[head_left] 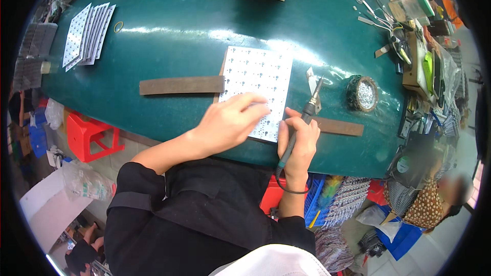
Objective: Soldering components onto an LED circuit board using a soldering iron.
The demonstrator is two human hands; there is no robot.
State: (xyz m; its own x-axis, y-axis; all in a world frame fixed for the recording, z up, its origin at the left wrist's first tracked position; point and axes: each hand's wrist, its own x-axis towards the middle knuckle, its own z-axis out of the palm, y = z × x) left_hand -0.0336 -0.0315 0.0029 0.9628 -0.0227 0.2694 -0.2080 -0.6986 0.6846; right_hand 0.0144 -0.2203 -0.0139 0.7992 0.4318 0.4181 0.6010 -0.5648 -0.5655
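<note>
Left hand (231,123): over white board (261,74), fingers curled; I cannot tell if gripping.
Right hand (303,145): closed round soldering iron (309,109).
Brown strip (181,86): lies left of board.

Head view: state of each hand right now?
Left hand: partly curled over the white board; can't tell whether it holds anything.
Right hand: closed around the soldering iron.
</note>
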